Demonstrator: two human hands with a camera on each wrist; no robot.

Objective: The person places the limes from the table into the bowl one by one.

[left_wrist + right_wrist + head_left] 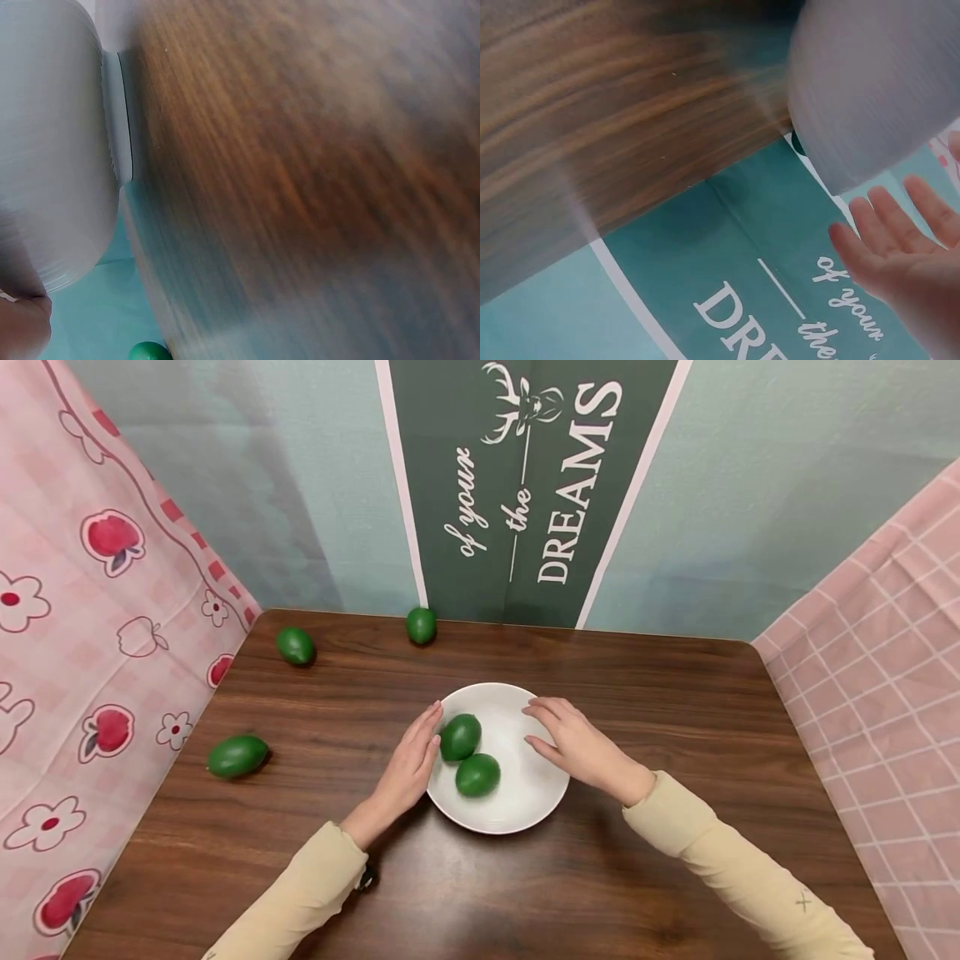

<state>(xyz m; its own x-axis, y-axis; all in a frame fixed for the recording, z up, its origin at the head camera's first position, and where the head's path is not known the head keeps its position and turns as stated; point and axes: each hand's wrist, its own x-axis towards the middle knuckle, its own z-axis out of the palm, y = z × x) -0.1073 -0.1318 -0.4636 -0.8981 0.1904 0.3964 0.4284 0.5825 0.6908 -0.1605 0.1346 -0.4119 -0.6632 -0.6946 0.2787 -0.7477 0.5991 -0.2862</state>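
A white bowl [517, 802] stands on the wooden table in the head view. Inside, on its left side, two green limes [477, 775] lie close together. My left hand [408, 764] is at the bowl's left rim with fingers extended. Over the right rim hovers my right hand [573, 739], its fingers loosely bent and spread. In the right wrist view the fingers [889, 217] are apart from the bowl's outer wall [877, 90]. The left wrist view shows the bowl's side [52, 142] and only a bit of the left hand [22, 326].
Three more limes lie on the table [637, 877]: one near the back edge [422, 626], one at the back left corner [296, 646], and a longer one [237, 756] on the left. A printed cloth [525, 485] hangs behind, with pink cloths at both sides.
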